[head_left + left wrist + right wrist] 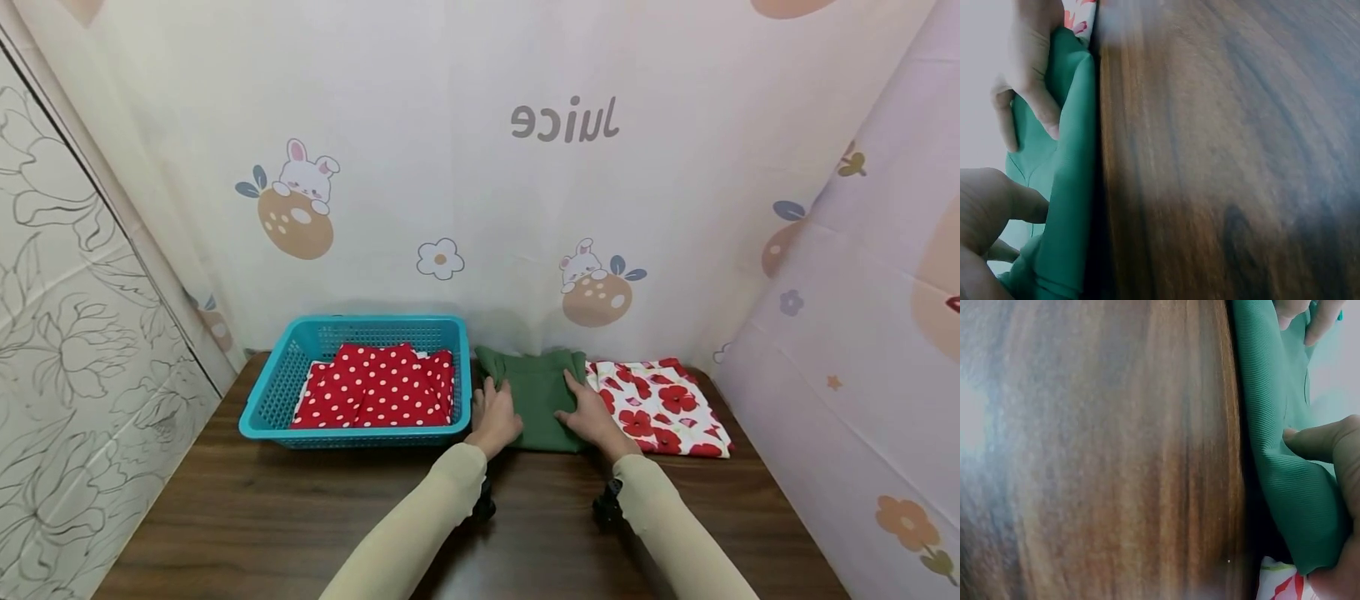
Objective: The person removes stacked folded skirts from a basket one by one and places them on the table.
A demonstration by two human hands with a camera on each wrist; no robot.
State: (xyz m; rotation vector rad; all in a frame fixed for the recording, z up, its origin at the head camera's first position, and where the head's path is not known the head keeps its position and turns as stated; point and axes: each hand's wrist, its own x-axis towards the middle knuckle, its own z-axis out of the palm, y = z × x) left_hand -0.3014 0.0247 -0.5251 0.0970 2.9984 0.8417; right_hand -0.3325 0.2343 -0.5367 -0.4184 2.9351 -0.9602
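The green cloth (542,421) lies between the person's two hands, the left hand (497,419) over its left edge and the right hand (592,415) over its right. Both touch it, thumbs and some fingers resting on top; I can't tell whether either hand grasps the fabric or merely presses it. Just left of the cloth sits a turquoise basket (352,433) with a red polka-dot cloth (375,387) inside; on the right, close against the green, lies a white cloth with red flowers (663,408).

All this rests toward the back of a dark brown wooden table (300,500). Behind hangs a pale curtain (450,167) printed with rabbits and mirrored lettering reading "Juice"; a panel of line-drawn flowers (67,333) stands at the left.

Several fingers are out of sight around the cloth's sides. The wrist views cut off both hands, and pale sleeves run out of the head view below.
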